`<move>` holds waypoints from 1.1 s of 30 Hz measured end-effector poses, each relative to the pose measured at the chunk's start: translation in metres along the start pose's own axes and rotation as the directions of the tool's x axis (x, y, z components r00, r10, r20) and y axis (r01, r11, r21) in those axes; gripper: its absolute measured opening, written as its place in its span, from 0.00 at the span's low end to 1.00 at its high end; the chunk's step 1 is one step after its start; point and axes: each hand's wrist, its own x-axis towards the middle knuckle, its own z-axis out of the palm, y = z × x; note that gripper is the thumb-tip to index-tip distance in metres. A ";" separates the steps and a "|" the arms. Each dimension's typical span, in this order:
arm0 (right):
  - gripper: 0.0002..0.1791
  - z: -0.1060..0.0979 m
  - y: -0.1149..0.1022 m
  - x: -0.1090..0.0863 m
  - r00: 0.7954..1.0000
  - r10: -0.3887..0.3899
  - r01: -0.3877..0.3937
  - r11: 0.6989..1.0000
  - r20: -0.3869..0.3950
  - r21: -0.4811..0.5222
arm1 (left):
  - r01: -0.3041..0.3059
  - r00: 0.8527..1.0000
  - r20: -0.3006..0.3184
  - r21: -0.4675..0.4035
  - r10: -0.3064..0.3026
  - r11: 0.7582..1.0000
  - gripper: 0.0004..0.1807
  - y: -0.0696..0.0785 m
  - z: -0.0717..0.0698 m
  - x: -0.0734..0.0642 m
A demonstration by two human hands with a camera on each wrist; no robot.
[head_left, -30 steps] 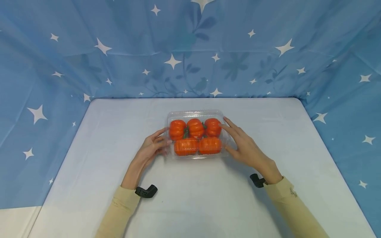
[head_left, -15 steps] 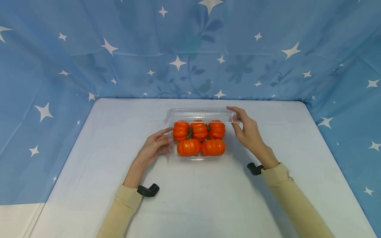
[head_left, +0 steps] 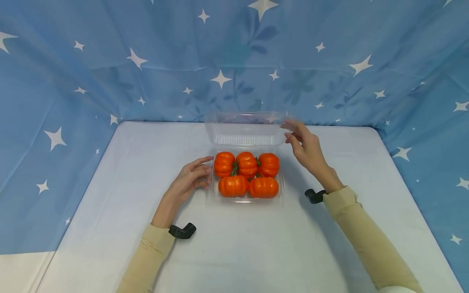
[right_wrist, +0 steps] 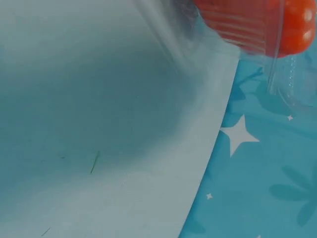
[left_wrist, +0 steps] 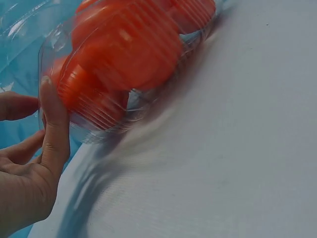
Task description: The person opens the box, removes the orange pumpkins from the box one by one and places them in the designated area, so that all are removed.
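Observation:
A clear plastic clamshell box [head_left: 246, 201] sits on the table with several small orange pumpkins [head_left: 233, 186] in it, some showing green stems. Its clear lid [head_left: 249, 139] stands raised at the back, hinged to the box. My left hand [head_left: 187, 179] is at the box's left side. In the left wrist view, the thumb of the left hand [left_wrist: 37, 173] lies against the box wall, with other fingers across the rim from it. The right hand [head_left: 307, 147] holds the lid's right edge between curled fingers and thumb; the right wrist view does not show this hand.
The white table [head_left: 234, 248] ends at a blue star-patterned curtain [head_left: 165, 61] behind and beside it. A black wrist camera [head_left: 182, 230] is on the left wrist, another black camera [head_left: 315, 196] on the right.
The lid has swung up and back from over the pumpkins, moved by the right hand, which went from the box's right side to the lid's edge. The left hand stayed at the left side.

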 end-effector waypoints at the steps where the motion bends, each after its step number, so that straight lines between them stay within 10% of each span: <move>1: 0.22 -0.001 0.002 0.001 1.000 0.015 -0.015 1.000 0.006 0.006 | -0.001 1.000 0.009 -0.002 0.001 1.000 0.27 0.000 0.000 0.001; 14: 0.22 0.001 0.015 0.015 0.959 0.252 -0.265 0.960 0.129 0.092 | -0.008 1.000 0.017 0.008 0.008 1.000 0.25 -0.004 0.001 0.011; 33: 0.27 0.020 0.038 0.032 0.777 0.536 -0.603 0.784 0.330 0.145 | -0.001 0.998 0.063 0.157 -0.009 0.988 0.18 0.013 -0.015 0.019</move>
